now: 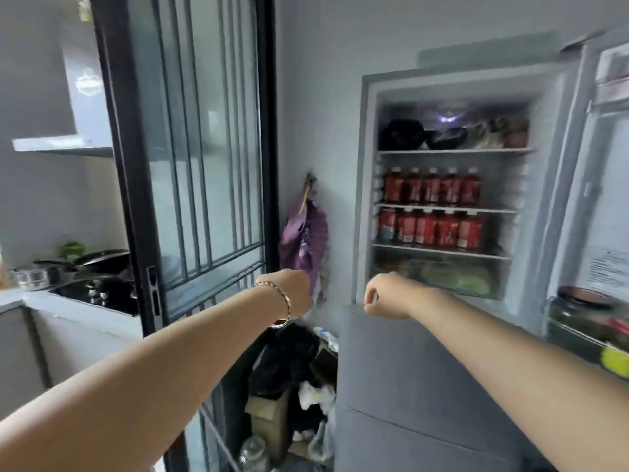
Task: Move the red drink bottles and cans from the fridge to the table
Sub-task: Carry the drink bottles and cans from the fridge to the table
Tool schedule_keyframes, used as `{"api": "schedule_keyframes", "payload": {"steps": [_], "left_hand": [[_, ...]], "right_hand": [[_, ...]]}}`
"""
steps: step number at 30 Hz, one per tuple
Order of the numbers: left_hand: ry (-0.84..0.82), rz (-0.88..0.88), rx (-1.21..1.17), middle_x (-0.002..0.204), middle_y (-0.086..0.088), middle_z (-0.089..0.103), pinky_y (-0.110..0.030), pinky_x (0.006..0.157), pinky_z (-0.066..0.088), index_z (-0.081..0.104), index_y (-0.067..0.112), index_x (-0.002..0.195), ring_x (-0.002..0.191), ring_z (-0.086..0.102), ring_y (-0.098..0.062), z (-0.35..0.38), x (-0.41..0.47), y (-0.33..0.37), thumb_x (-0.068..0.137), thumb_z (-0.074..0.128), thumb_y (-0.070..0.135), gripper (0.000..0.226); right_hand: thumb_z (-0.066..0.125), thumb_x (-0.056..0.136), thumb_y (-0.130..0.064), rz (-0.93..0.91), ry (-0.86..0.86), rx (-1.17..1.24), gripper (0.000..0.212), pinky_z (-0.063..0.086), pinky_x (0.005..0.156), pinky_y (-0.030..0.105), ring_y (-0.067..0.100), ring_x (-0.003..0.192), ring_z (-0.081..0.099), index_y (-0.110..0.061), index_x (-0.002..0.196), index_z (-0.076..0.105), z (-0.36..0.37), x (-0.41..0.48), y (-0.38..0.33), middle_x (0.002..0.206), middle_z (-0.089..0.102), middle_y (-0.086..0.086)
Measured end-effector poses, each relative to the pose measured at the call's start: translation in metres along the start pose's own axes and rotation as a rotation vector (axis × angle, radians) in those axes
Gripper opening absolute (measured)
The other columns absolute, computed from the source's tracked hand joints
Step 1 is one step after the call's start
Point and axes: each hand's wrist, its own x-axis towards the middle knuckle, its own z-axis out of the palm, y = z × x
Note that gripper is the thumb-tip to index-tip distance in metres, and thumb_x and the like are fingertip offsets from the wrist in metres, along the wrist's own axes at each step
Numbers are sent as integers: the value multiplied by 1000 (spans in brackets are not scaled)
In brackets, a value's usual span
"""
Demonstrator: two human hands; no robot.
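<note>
Fridge [367, 199] door [609, 165] swung wide right, shelf fronts unobstructed, red bottles [432, 185] packed shoulder to shoulder, headroom above caps, clutter [289, 369] crowding floor left.

Two fridge shelves [446, 208] each carry five red bottles [431, 187].

Fridge [408, 369] at right, door [606, 199] open to its right. Bottles [432, 185] in a row on mid shelf, cans [430, 229] on shelf below. Pans [102, 260] on counter [20, 298] far left.

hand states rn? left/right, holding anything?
Left hand: grip closed in a loose fist, holding nothing visible.
Right hand: grip closed, fingers curled, holding nothing visible.
</note>
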Motion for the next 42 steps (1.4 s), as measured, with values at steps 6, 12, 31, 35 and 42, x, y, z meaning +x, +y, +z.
{"api": "schedule_keyframes", "payload": {"steps": [6, 12, 31, 35, 42], "left_hand": [[82, 161, -80, 115, -7, 62, -35, 79, 48, 60, 10, 104, 104, 60, -27, -3, 131, 58, 93, 42, 24, 24], [144, 244, -155, 113, -8, 63, -32, 75, 46, 60, 10, 111, 102, 60, -26, -11, 263, 122, 94, 43, 26, 29], [469, 188, -335, 142, -14, 32, -39, 101, 38, 36, 7, 135, 127, 40, -31, -76, 619, 213, 89, 55, 26, 53], [532, 95, -272, 155, -15, 8, -44, 110, 25, 23, 11, 144, 139, 21, -34, -96, 679, 215, 93, 48, 31, 60], [464, 33, -163, 134, -12, 41, -40, 96, 39, 50, 13, 130, 122, 41, -36, -98, 734, 226, 94, 45, 39, 44]], "right_hand": [[46, 91, -8, 147, 99, 40, 25, 51, 88, 36, 27, 103, 62, -10, 103, 68, -15, 71, 92, 114, 66, 9], [52, 89, -18, 178, 160, 10, 20, 53, 88, 40, 24, 97, 64, -15, 98, 69, -44, 161, 181, 107, 67, 4], [50, 93, -23, 322, 445, -120, 22, 53, 79, 35, 23, 93, 64, -16, 102, 69, -132, 409, 366, 103, 68, 2], [49, 92, -21, 337, 457, -122, 23, 54, 81, 37, 23, 95, 64, -15, 105, 67, -144, 433, 392, 107, 67, 4], [55, 89, -22, 287, 442, -180, 49, 40, 105, 38, 29, 127, 42, -15, 137, 43, -171, 480, 457, 139, 38, 10]]}}
